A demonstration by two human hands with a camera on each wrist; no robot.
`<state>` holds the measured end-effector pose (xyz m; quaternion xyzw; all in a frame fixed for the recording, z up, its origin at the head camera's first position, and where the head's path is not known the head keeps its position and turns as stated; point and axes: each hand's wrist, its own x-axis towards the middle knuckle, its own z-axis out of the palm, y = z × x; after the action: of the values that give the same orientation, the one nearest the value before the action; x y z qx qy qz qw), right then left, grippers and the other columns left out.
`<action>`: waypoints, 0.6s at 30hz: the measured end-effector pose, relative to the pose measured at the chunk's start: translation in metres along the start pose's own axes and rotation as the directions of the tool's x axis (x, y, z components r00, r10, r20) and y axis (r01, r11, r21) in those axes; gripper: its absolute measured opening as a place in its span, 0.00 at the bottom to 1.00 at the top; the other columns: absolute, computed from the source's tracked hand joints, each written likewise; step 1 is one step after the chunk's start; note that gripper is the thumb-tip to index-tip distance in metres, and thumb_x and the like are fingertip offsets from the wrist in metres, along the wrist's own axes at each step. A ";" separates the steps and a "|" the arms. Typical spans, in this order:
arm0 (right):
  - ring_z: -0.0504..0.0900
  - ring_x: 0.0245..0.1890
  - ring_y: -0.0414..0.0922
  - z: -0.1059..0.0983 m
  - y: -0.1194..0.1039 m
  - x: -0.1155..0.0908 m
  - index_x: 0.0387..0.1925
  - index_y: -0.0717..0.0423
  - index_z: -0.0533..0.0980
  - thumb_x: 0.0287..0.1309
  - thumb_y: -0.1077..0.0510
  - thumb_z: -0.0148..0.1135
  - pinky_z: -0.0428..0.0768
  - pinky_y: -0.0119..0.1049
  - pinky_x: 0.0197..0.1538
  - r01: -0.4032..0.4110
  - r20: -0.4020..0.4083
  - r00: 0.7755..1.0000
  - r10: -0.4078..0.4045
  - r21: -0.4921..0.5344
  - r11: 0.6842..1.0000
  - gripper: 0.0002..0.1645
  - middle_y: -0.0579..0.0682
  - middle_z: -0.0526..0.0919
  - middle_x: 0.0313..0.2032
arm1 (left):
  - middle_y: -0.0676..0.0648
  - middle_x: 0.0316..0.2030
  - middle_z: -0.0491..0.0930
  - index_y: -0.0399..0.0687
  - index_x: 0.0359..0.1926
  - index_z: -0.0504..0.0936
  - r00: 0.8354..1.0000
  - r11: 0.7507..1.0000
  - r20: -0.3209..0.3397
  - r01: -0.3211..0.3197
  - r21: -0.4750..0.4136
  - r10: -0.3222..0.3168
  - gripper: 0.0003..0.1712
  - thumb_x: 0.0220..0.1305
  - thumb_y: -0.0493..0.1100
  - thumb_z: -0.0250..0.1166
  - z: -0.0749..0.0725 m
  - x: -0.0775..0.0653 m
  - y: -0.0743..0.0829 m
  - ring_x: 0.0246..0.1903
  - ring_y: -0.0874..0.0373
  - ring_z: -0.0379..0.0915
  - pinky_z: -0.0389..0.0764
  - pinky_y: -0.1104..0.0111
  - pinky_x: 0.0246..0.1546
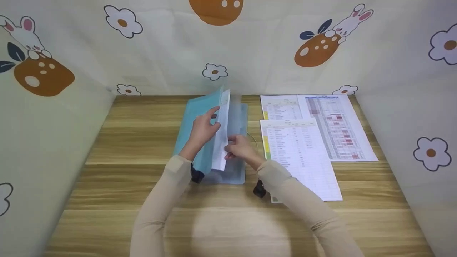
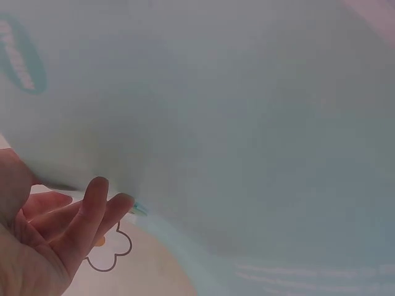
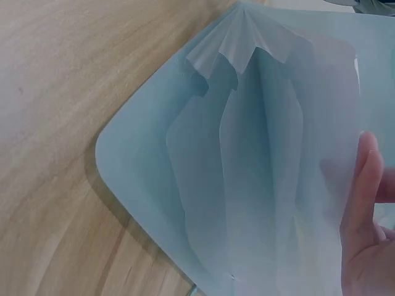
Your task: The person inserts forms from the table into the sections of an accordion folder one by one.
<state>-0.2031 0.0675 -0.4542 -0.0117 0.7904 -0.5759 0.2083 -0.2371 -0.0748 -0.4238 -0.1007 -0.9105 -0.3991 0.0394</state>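
Note:
A pale-blue expanding file folder stands partly opened on the table, its blue cover raised at a slant and a whitish inner panel upright beside it. My left hand reaches over the cover, forefinger and thumb apart and pointing at the panel. In the left wrist view, its relaxed fingers meet the folder's edge. My right hand pinches the panel's right edge low down. The right wrist view shows pleated translucent gussets fanned out, with the right fingers along the panel's edge.
Three printed sheets lie at the right: one in front, another partly beneath it, and a table with red cells. A thin elastic cord loops beside the folder. Patterned curtains close off the back and sides.

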 end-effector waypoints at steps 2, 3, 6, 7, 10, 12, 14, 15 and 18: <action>0.78 0.15 0.42 0.001 0.000 0.001 0.54 0.75 0.62 0.51 0.68 0.53 0.77 0.33 0.24 0.004 0.002 1.000 -0.004 -0.002 1.000 0.28 0.55 0.78 0.19 | 0.41 0.46 0.75 0.47 0.59 0.67 1.000 1.000 0.006 0.007 -0.005 -0.007 0.28 0.54 0.35 0.54 0.000 -0.001 0.000 0.28 0.55 0.74 0.70 0.68 0.24; 0.77 0.15 0.42 0.002 0.000 0.001 0.54 0.75 0.62 0.50 0.68 0.53 0.77 0.33 0.24 0.005 0.002 1.000 -0.005 0.002 1.000 0.28 0.55 0.78 0.19 | 0.40 0.46 0.75 0.47 0.59 0.66 1.000 1.000 0.008 0.005 0.000 -0.005 0.28 0.54 0.35 0.54 0.000 -0.001 0.000 0.25 0.55 0.73 0.70 0.67 0.23; 0.77 0.15 0.41 0.005 0.000 0.001 0.54 0.75 0.63 0.50 0.68 0.53 0.77 0.33 0.23 0.008 -0.001 1.000 -0.008 0.003 1.000 0.28 0.55 0.78 0.19 | 0.40 0.46 0.76 0.47 0.59 0.67 1.000 1.000 0.004 -0.007 0.012 0.007 0.28 0.54 0.35 0.54 0.000 -0.002 -0.001 0.21 0.55 0.69 0.69 0.68 0.22; 0.77 0.15 0.41 0.005 0.000 0.002 0.54 0.74 0.63 0.50 0.67 0.53 0.77 0.32 0.23 0.008 0.001 1.000 -0.008 0.000 1.000 0.28 0.55 0.78 0.19 | 0.40 0.45 0.76 0.47 0.59 0.67 1.000 1.000 0.001 -0.014 0.017 0.014 0.28 0.54 0.35 0.55 0.000 -0.002 -0.001 0.21 0.55 0.69 0.69 0.68 0.22; 0.75 0.14 0.40 0.004 0.002 0.002 0.52 0.73 0.66 0.51 0.65 0.54 0.75 0.31 0.21 0.013 0.003 1.000 -0.013 -0.032 0.999 0.25 0.53 0.77 0.17 | 0.40 0.45 0.76 0.46 0.59 0.67 1.000 0.999 -0.006 -0.028 0.015 0.028 0.28 0.54 0.34 0.55 0.001 -0.001 -0.002 0.23 0.55 0.71 0.69 0.67 0.23; 0.74 0.13 0.39 0.002 0.003 0.002 0.51 0.71 0.67 0.51 0.63 0.55 0.73 0.30 0.20 0.014 0.013 1.000 -0.014 -0.054 0.998 0.24 0.51 0.75 0.16 | 0.39 0.45 0.76 0.45 0.59 0.67 0.999 0.999 -0.008 -0.031 0.011 0.032 0.28 0.54 0.34 0.55 0.000 -0.001 -0.002 0.26 0.54 0.72 0.70 0.67 0.24; 0.71 0.12 0.39 0.000 0.004 0.002 0.52 0.70 0.66 0.50 0.62 0.56 0.71 0.29 0.18 0.014 0.026 1.000 -0.012 -0.072 0.997 0.26 0.50 0.73 0.13 | 0.39 0.45 0.76 0.45 0.59 0.67 1.000 1.000 -0.006 -0.027 0.007 0.027 0.28 0.54 0.34 0.55 0.000 0.000 -0.002 0.29 0.53 0.74 0.70 0.66 0.24; 0.70 0.11 0.39 -0.001 0.004 0.001 0.53 0.69 0.66 0.50 0.61 0.57 0.70 0.29 0.17 0.014 0.033 0.999 -0.012 -0.076 0.997 0.27 0.49 0.72 0.12 | 0.40 0.45 0.76 0.46 0.59 0.67 1.000 1.000 -0.002 -0.017 0.003 0.017 0.28 0.54 0.34 0.55 -0.001 0.000 -0.002 0.29 0.54 0.74 0.70 0.67 0.24; 0.69 0.10 0.39 -0.005 0.005 -0.002 0.59 0.66 0.60 0.48 0.61 0.59 0.69 0.30 0.17 0.004 0.060 0.998 0.001 -0.074 0.997 0.36 0.48 0.72 0.12 | 0.40 0.46 0.75 0.47 0.59 0.66 1.000 1.000 0.010 0.005 0.004 -0.005 0.29 0.54 0.35 0.55 -0.002 0.000 -0.001 0.28 0.55 0.74 0.70 0.68 0.24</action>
<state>-0.2017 0.0740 -0.4572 -0.0373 0.8048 -0.5456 0.2309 -0.2377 -0.0766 -0.4231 -0.1001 -0.9118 -0.3968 0.0341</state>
